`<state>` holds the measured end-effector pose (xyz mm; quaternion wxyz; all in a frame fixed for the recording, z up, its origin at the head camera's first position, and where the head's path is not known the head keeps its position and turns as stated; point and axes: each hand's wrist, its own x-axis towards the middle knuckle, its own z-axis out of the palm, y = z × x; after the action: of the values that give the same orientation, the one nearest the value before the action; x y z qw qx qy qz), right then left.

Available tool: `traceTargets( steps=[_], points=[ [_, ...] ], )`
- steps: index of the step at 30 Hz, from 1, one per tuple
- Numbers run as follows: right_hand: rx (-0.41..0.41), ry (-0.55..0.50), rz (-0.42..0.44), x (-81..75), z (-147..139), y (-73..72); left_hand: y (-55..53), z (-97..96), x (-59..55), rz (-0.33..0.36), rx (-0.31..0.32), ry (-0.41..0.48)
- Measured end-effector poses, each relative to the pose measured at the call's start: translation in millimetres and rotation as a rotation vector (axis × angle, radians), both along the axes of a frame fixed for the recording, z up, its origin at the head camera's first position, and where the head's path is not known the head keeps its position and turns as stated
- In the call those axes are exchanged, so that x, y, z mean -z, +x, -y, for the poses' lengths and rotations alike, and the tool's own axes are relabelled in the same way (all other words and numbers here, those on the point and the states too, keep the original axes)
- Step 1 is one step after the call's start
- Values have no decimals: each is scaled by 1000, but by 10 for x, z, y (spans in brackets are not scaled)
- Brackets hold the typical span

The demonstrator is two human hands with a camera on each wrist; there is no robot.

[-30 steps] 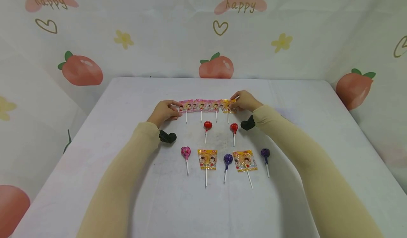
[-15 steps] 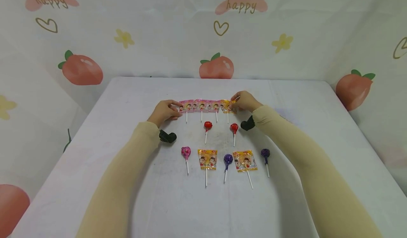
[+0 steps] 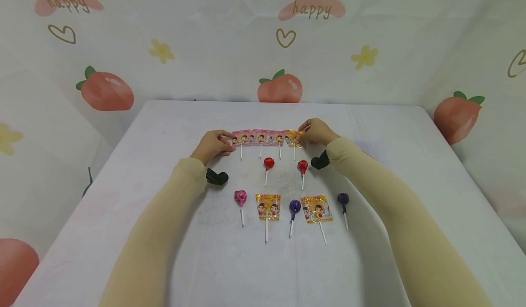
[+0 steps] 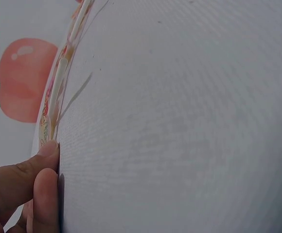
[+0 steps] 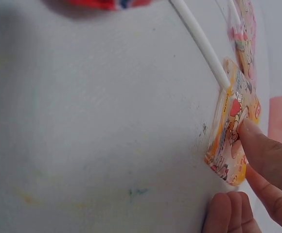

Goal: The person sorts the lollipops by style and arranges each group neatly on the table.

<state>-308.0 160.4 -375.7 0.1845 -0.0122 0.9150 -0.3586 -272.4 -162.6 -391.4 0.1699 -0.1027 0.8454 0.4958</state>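
Observation:
Toward the back of the table, three flat pink-wrapped lollipops (image 3: 260,137) and one yellow-wrapped lollipop (image 3: 294,138) form a side-by-side row, white sticks toward me. My left hand (image 3: 213,144) pinches the left edge of the leftmost pink-wrapped lollipop (image 3: 242,137); the left wrist view catches the thumb (image 4: 47,149) at the end of the row. At the other end, my right hand (image 3: 318,131) holds the yellow wrapper's right side. Up close in the right wrist view, its thumb (image 5: 257,141) lies on the printed face of that yellow-wrapped lollipop (image 5: 233,121).
Two red ball lollipops (image 3: 269,162) lie just in front of the row. Nearer me are a pink ball lollipop (image 3: 240,197), two yellow-wrapped lollipops (image 3: 268,205) and two purple ball lollipops (image 3: 294,205). A fruit-print cloth (image 3: 222,47) hangs behind the white table (image 3: 246,275).

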Motion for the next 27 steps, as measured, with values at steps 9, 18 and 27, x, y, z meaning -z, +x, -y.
traceTargets(
  steps=[9,18,27],
  points=[
    [39,-90,34,-138,-30,47,22,-7,1,-1,7,4],
    [-1,-481,2,-677,-202,243,6,2,10,-5,6,5],
    [-134,-496,-152,-911,-431,718,4,0,-1,-5,-6,2]
  ],
)
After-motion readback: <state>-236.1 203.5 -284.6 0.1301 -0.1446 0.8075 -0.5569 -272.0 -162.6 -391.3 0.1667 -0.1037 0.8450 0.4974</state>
